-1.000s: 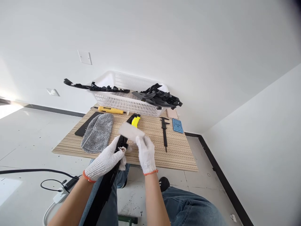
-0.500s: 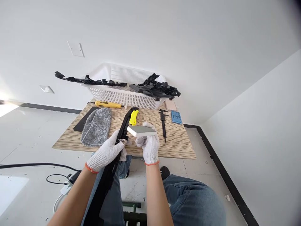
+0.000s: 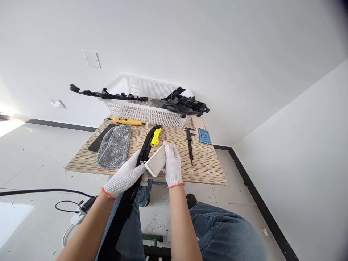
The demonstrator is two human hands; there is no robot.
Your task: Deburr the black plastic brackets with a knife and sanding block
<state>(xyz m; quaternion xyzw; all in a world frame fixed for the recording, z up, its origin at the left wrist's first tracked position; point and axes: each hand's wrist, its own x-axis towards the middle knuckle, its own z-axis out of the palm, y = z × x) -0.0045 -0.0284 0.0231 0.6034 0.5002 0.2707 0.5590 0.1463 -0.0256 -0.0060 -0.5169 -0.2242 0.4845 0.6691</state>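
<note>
White-walled room; a striped wooden table (image 3: 195, 170) stood against the wall, carrying a white plastic basket (image 3: 144, 115) of black parts, a grey cloth (image 3: 114, 146), a black caliper (image 3: 189, 143) and a blue card (image 3: 204, 136).

Head view: both forearms reached forward over the lap, wrists level, hands gloved in white knit. The left hand (image 3: 125, 177) had its fingers wrapped round a long black trim piece (image 3: 123, 210), which ran from the table edge down between the knees. The right hand (image 3: 173, 166), knuckles up, pinched a whitish block (image 3: 156, 163), tilted, its lower corner touching the trim piece just beside the left fingertips.
</note>
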